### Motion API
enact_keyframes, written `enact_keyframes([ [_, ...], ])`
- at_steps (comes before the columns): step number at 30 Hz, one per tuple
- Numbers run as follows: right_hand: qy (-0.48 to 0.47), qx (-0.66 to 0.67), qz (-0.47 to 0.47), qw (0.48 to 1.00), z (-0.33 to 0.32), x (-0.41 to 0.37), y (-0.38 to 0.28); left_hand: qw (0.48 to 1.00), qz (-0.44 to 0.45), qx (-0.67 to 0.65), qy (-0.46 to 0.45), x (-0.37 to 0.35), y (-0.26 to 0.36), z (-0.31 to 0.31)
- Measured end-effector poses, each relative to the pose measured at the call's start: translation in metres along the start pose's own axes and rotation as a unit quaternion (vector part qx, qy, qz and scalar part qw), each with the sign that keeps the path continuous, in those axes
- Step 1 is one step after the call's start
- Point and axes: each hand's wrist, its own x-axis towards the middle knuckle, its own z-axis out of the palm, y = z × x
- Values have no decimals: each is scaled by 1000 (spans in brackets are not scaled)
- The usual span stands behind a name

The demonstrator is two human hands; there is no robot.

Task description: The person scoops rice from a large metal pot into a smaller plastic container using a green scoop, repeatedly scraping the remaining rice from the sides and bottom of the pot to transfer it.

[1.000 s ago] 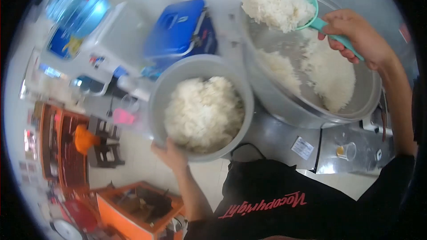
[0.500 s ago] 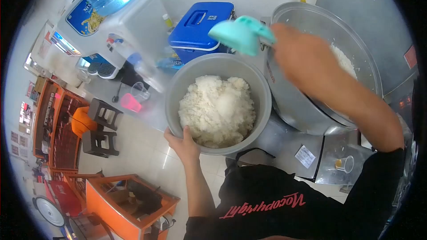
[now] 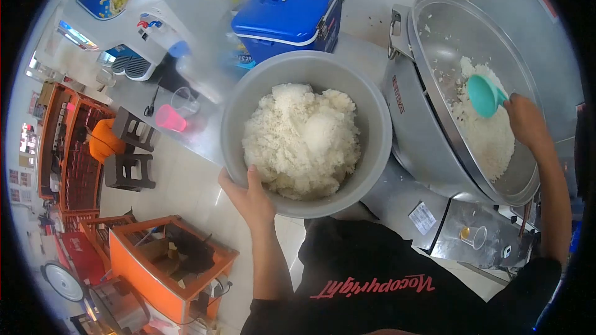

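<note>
My left hand (image 3: 248,200) grips the near left rim of a round grey pot (image 3: 367,149), thumb over the edge and fingers outside. Cooked white rice (image 3: 304,142) is heaped inside it. My right hand (image 3: 525,119) is closed around the handle of a turquoise scoop (image 3: 484,95). That scoop is over the large metal rice cooker (image 3: 413,118) on the right, close above the white rice (image 3: 490,149) lying in it. Loose grains stick to the cooker's inner wall.
Behind the pot sits a blue cooler box (image 3: 288,9). A water dispenser (image 3: 167,12), a pink cup (image 3: 170,118) and a clear measuring cup (image 3: 185,100) are at left. Near the cooker lie a paper label (image 3: 423,218) and a small plastic cup (image 3: 475,237). Dark stools (image 3: 129,170) stand on the floor.
My right hand has carried the scoop from above the gap beside the grey pot rightward into the cooker. My left hand stays on the pot's rim. The whole view has shifted slightly.
</note>
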Motion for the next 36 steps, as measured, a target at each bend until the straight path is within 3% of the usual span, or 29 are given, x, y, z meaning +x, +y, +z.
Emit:
enact_keyframes([
  [3, -74, -70, -53, 993, 41, 9, 9, 1000, 5, 23, 10, -1, 2, 1],
  [5, -127, -43, -88, 987, 50, 11, -8, 999, 7, 34, 14, -1, 1, -3],
  [7, -185, -43, -231, 954, 60, 18, -16, 999, 14, 26, 28, 0, -9, -1],
  [8, -200, 55, -189, 960, 69, 22, -19, 999, 17, 8, 30, 1, -15, 0],
  [11, -237, 51, -152, 958, 41, 20, -49, 999, 25, 35, 16, -1, -20, -6],
  [12, -241, 75, -126, 959, 32, 18, -54, 998, 53, 40, -1, 0, -23, -8],
  [13, -244, 81, -113, 960, 34, 17, -52, 999, -10, 22, 24, -3, 0, 5],
  [20, -238, 140, -187, 943, 44, 28, -47, 997, -39, 59, 32, -8, 14, 13],
  [24, -243, 190, -219, 926, 53, 35, -43, 996, 33, 79, -1, -4, 1, 4],
  [30, -269, 245, -245, 899, 83, 36, -52, 999, 41, 24, 4, -3, -10, 3],
  [36, -190, 319, -281, 885, 98, 33, -59, 998, 47, -17, -32, 0, -14, 0],
])
